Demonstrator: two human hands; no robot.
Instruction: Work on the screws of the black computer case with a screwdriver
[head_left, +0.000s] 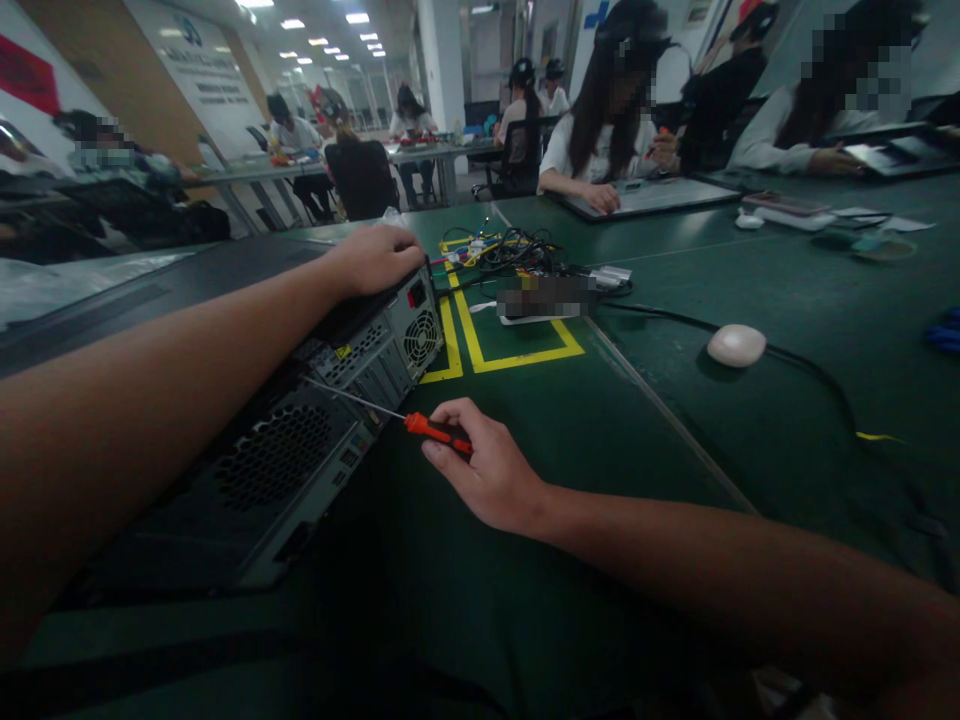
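Note:
A black desktop computer case (277,440) lies at the left with its grey metal rear panel turned towards me. Vent holes, a round fan grille and a red switch show on that panel. My left hand (379,258) lies flat on the top of the case by its far corner, its fingertips partly hidden. In my right hand (491,465) is a screwdriver (439,432) with an orange and black handle, my fingers closed round it. Its long thin shaft points left, and the tip is at the rear panel; whether it sits in a screw I cannot tell.
A tangle of cables (525,250) lies beyond the case, near yellow tape (525,358) on the green table (652,450). A pale mouse (736,345) is at the right beside a black cable. Across the table, a person (592,150) works on a flat dark panel (660,195).

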